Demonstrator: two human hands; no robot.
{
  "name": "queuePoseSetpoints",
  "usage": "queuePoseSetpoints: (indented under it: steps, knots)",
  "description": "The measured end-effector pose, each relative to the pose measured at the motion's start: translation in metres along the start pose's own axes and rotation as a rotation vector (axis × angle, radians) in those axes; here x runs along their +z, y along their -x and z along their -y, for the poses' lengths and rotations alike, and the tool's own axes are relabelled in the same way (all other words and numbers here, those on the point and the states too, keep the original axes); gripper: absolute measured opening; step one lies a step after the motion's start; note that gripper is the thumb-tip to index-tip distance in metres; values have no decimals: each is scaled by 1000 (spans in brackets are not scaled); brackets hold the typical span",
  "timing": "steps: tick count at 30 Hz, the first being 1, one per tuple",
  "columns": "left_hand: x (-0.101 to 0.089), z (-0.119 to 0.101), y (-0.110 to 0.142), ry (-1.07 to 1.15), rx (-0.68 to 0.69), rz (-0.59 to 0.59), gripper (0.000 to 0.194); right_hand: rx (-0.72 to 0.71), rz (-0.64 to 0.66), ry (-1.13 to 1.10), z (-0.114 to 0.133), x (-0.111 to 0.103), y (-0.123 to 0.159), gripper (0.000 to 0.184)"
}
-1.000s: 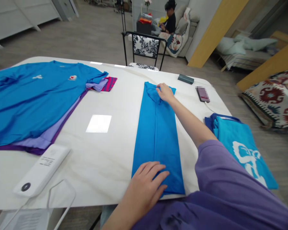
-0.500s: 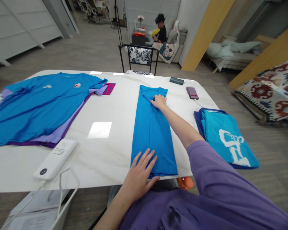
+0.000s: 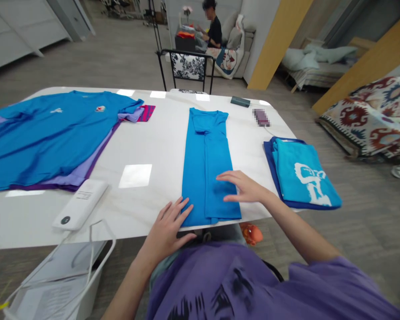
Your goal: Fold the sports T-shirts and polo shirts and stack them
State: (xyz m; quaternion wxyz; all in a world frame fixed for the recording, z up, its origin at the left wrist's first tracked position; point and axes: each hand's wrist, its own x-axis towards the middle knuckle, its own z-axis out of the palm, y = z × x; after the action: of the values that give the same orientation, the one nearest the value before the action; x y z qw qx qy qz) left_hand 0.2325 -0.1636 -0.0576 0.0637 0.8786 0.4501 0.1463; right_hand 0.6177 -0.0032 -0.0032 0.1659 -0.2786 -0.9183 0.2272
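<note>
A bright blue shirt [image 3: 206, 151], folded lengthwise into a long narrow strip, lies on the white table [image 3: 160, 146] in front of me. My left hand [image 3: 168, 226] rests flat with fingers spread at the strip's near left corner by the table edge. My right hand [image 3: 245, 187] lies open, palm down, on the strip's near right part. Neither hand grips anything.
A stack of unfolded shirts, blue on top [image 3: 50, 133], covers the table's left. Folded shirts [image 3: 300, 173] sit at the right edge. A white power strip [image 3: 81, 203], a phone [image 3: 260, 117] and a dark case [image 3: 240, 102] are on the table. A chair [image 3: 186, 66] stands beyond; a person [image 3: 213, 29] sits far back.
My right hand has drawn back from the collar end of the strip to its near end. My left hand slid left to the near corner. The view tilted slightly.
</note>
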Motion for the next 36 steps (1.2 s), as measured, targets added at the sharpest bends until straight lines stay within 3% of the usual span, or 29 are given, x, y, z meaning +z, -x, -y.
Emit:
queuePoseSetpoints:
  steps: [3,6,11,15,19,23,27,29,33,36]
  knots:
    - [3,-2,3,-14,23,-16,81,63,58,105,40,30,70,112]
    - [8,-2,7,12,77,-26,71,145,34,198,57,61,103,112]
    - [15,-2,15,67,77,-36,56,231,-27,270,68,84,114,86]
    - [13,-9,23,139,69,-33,56,263,-31,262,79,83,123,84]
    - [3,-25,32,205,55,-40,44,264,-27,178,93,78,139,80]
    - [-24,-54,47,374,-4,19,34,267,62,-80,123,60,157,61]
    - [-70,-86,62,637,4,169,30,289,229,-337,167,23,172,43]
    - [-96,-97,59,714,34,169,32,291,261,-394,185,-1,172,42]
    - [-131,-94,14,669,-50,-69,25,336,99,-325,183,-51,142,40]
    - [-139,-62,-59,573,-198,-323,22,348,-129,-169,140,-86,89,33]
